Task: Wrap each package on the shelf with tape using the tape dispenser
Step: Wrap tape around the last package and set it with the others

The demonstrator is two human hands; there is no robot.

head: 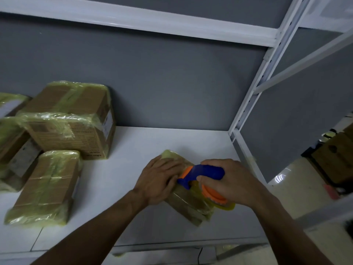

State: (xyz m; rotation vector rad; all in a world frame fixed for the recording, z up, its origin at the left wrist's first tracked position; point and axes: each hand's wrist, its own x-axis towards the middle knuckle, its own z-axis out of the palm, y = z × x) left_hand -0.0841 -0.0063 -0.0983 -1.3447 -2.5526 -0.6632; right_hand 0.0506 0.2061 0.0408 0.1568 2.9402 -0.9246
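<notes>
A small package (189,205), wound in yellowish tape, lies askew on the white shelf board (152,142); everything else is placed from it. The left hand (160,180) rests flat on the package's top at its far-left end. Its fingers (172,167) are straight and close together, pressing down. The right hand (229,180) comes in from the package's right side and grips the blue-and-orange tape dispenser (202,175), fingers curled round the blue handle. The dispenser sits on top of the package, with its blue nose just beside the left fingertips and its orange wheel over the package's right edge. Well to the left of the package lies a flat taped package (45,186). Farther back on that side, a tall taped box (72,119) stands against the grey back wall. To the package's right rises the white upright post (241,115).
</notes>
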